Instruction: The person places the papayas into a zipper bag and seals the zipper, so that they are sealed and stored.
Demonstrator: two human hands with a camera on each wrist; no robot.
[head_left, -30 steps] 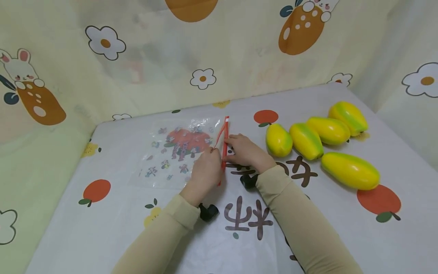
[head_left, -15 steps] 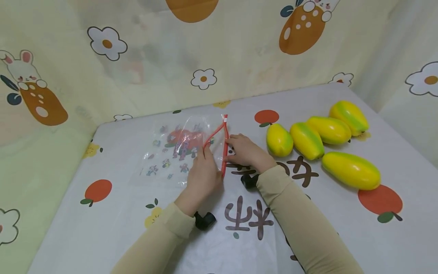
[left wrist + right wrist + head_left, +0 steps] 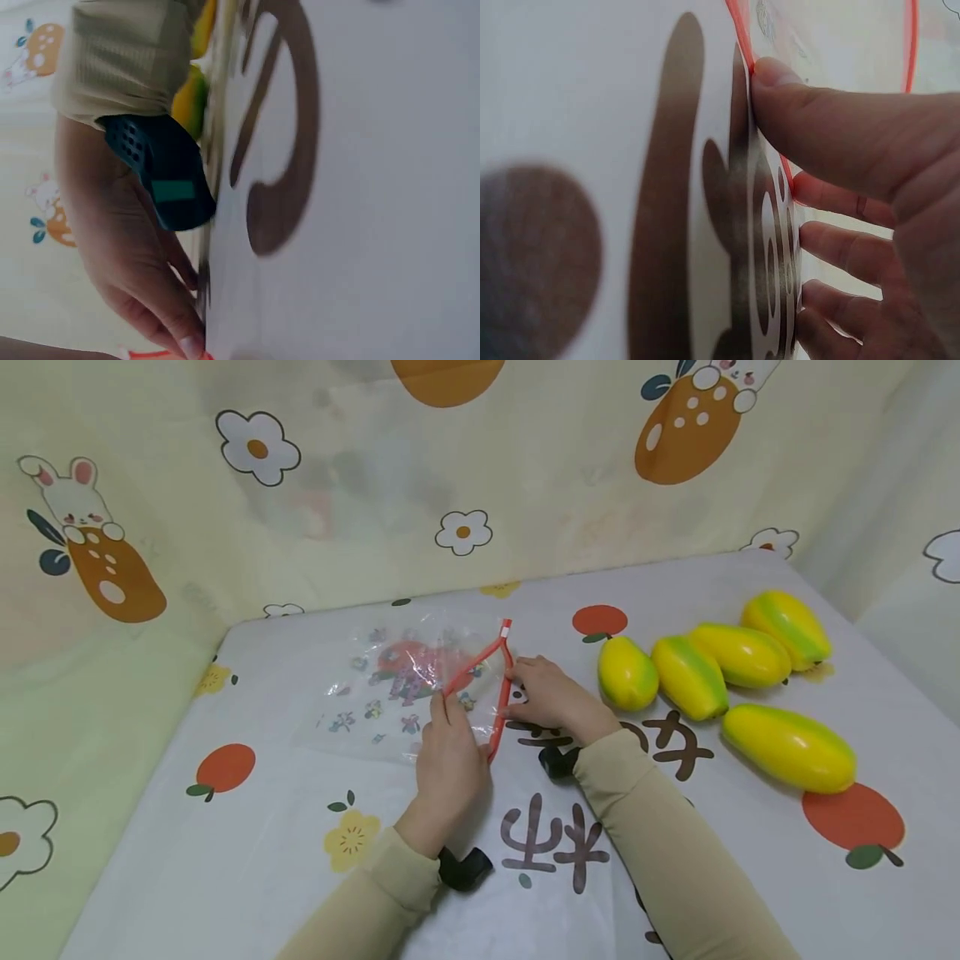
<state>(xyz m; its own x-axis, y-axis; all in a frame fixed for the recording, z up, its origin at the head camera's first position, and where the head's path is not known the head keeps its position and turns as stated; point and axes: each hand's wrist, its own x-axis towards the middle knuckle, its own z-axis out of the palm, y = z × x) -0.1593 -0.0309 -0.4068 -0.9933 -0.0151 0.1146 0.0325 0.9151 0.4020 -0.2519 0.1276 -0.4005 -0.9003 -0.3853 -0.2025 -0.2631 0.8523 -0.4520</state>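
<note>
Bag mouth is parted; we judge the opening-up mostly done. The clear printed bag (image 3: 405, 689) lies flat on the tablecloth (image 3: 187, 877), its red strip (image 3: 474, 667) split into a V that meets at the white-marked far end. Near end is partly behind the left hand (image 3: 450, 772), so we can't confirm it's fully apart. That hand's fingers reach the strip's left side; can't tell if they pinch or just spread it. Right hand (image 3: 558, 697) grips the strip's right side with thumb and forefinger. We see nothing inside; left to do, we'd guess, is widening the gap. Edges: the curtain (image 3: 360, 535) rises just past the bag's far side. Five yellow-green fruits (image 3: 688, 678) limit room rightward, nearest one near the right hand. More room left and nearside.
</note>
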